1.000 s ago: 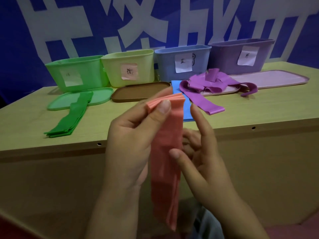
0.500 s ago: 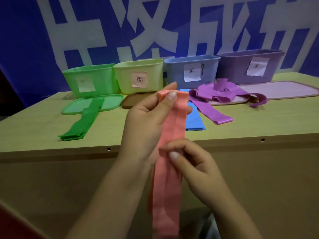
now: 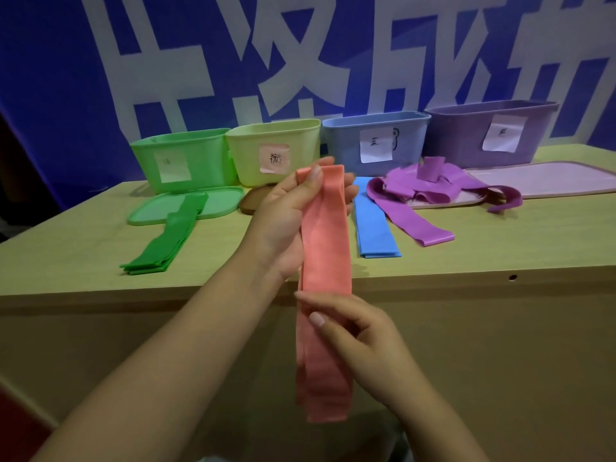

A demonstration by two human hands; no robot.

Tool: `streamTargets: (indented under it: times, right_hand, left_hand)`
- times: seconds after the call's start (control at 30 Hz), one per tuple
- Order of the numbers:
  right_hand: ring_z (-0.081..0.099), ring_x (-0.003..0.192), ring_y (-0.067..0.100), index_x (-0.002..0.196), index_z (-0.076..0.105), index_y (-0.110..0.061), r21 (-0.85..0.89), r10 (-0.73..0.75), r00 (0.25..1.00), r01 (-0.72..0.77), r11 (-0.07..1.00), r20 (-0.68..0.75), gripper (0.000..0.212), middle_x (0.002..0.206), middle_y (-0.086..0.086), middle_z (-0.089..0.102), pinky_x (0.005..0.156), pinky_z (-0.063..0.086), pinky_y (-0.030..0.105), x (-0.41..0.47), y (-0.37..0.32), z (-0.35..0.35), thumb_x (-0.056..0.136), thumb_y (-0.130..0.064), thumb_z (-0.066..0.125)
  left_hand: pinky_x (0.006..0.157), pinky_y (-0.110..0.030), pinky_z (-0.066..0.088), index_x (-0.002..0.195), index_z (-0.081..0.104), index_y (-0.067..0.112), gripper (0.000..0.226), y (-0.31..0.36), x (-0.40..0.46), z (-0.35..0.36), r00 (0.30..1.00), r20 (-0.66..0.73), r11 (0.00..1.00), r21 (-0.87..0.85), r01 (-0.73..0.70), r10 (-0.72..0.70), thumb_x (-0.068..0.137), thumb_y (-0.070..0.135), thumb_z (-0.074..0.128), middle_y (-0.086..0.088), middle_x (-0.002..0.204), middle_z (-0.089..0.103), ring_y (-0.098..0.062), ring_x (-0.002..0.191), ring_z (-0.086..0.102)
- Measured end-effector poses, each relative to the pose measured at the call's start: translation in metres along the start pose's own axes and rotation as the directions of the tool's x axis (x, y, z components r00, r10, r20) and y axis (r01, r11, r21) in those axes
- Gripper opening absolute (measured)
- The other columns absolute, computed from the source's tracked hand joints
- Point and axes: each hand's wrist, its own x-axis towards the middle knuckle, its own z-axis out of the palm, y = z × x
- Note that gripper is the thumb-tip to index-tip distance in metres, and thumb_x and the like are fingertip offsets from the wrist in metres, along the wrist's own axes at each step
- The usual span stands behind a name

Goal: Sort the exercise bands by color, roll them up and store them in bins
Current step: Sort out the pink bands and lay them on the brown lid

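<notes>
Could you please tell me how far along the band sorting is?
Done: green bands, blue bands and purple bands lie grouped before their bins. In hand: left hand and right hand hold the pink band, unrolled. Left: rolling and binning everything.

Brown lid mostly hidden behind left hand. Pink band partly covered by right hand. Pale lid cut off at right edge. Green bin's label illegible.

Head view — forward, downward, near table
</notes>
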Motion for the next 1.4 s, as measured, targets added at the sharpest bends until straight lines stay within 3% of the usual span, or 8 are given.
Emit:
streamTargets:
  times: [0.23, 0.43, 0.63, 0.8, 1.1, 1.23, 1.33, 1.4]
  right_hand:
    - [0.055, 0.115, 0.000, 0.112, 0.067, -0.034, 0.064, -0.185, 0.983, 0.185, 0.981, -0.006, 0.044, 0.127, -0.004, 0.057, 0.091, 0.040, 0.010, 0.009, -0.020, -0.016, 0.084, -0.002, 0.056]
    - [0.051, 0.122, 0.003, 0.111, 0.065, -0.044, 0.014, -0.227, 0.968, 0.227, 0.974, 0.106, 0.049, 0.134, -0.005, 0.053, 0.099, 0.038, 0.014, 0.031, -0.036, -0.025, 0.082, -0.005, 0.059]
    - [0.065, 0.101, 0.003, 0.101, 0.071, -0.041, -0.062, -0.099, 0.982, 0.110, 0.992, 0.161, 0.041, 0.104, -0.015, 0.071, 0.090, 0.049, 0.019, 0.049, -0.033, -0.018, 0.088, -0.004, 0.061]
    - [0.062, 0.098, -0.004, 0.093, 0.071, -0.044, -0.118, -0.097, 0.984, 0.115, 0.986, 0.151, 0.035, 0.097, -0.023, 0.070, 0.084, 0.045, 0.009, 0.057, -0.036, -0.006, 0.088, -0.010, 0.062]
    - [0.060, 0.096, -0.008, 0.088, 0.067, -0.051, -0.153, 0.054, 0.983, -0.028, 0.988, 0.173, 0.040, 0.097, -0.027, 0.067, 0.077, 0.042, 0.005, 0.060, -0.023, 0.007, 0.093, -0.014, 0.055]
    - [0.056, 0.080, -0.016, 0.094, 0.059, -0.050, -0.145, 0.170, 0.966, -0.144, 0.979, 0.193, 0.042, 0.090, -0.028, 0.063, 0.064, 0.039, 0.001, 0.061, -0.014, 0.008, 0.096, -0.011, 0.044]
    - [0.052, 0.070, -0.020, 0.102, 0.043, -0.048, -0.173, 0.261, 0.941, -0.226, 0.959, 0.215, 0.039, 0.098, -0.022, 0.053, 0.057, 0.038, 0.000, 0.064, -0.011, 0.011, 0.098, -0.010, 0.036]
    - [0.056, 0.072, -0.013, 0.109, 0.030, -0.047, -0.193, 0.298, 0.930, -0.258, 0.947, 0.216, 0.039, 0.106, -0.021, 0.047, 0.057, 0.040, 0.002, 0.070, -0.009, 0.014, 0.098, -0.010, 0.035]
  left_hand:
    - [0.075, -0.033, 0.058, 0.100, 0.071, 0.018, 0.028, 0.025, -0.004, 0.002, 0.946, 0.320, 0.995, -0.092, -0.026, 0.054, 0.095, 0.023, 0.044, -0.007, 0.096, 0.074, -0.018, 0.085, 0.071]
    - [0.070, -0.032, 0.059, 0.095, 0.071, 0.017, 0.026, 0.050, -0.001, 0.023, 0.929, 0.354, 0.992, -0.099, -0.078, 0.109, 0.087, 0.023, 0.048, -0.008, 0.090, 0.074, -0.019, 0.079, 0.072]
    - [0.068, -0.029, 0.059, 0.101, 0.062, 0.013, 0.021, 0.072, 0.021, 0.031, 0.959, 0.261, 0.994, -0.015, -0.111, 0.111, 0.099, 0.018, 0.041, -0.006, 0.084, 0.074, -0.017, 0.073, 0.071]
    - [0.075, -0.033, 0.058, 0.107, 0.060, 0.011, 0.016, 0.080, 0.046, 0.023, 0.989, 0.126, 0.985, 0.145, -0.090, 0.071, 0.098, 0.015, 0.047, -0.007, 0.086, 0.075, -0.018, 0.078, 0.072]
    - [0.066, -0.030, 0.058, 0.105, 0.064, 0.016, 0.015, 0.102, 0.101, -0.004, 0.981, -0.113, 0.970, 0.204, -0.133, 0.159, 0.095, 0.023, 0.054, -0.006, 0.088, 0.074, -0.017, 0.077, 0.071]
    - [0.075, -0.029, 0.054, 0.098, 0.071, 0.023, 0.015, 0.113, 0.126, -0.025, 0.985, -0.169, 0.866, 0.496, 0.057, 0.031, 0.092, 0.031, 0.059, 0.001, 0.080, 0.069, -0.012, 0.072, 0.062]
    - [0.041, -0.013, 0.037, 0.108, 0.068, 0.018, 0.024, 0.117, 0.140, -0.043, 0.962, -0.244, 0.769, 0.588, 0.250, -0.127, 0.089, 0.031, 0.063, 0.001, 0.070, 0.059, -0.003, 0.046, 0.045]
    - [0.036, -0.012, 0.023, 0.108, 0.066, 0.017, 0.023, 0.120, 0.151, -0.051, 0.945, -0.249, 0.735, 0.597, 0.322, -0.212, 0.088, 0.028, 0.063, 0.004, 0.064, 0.055, -0.001, 0.041, 0.033]
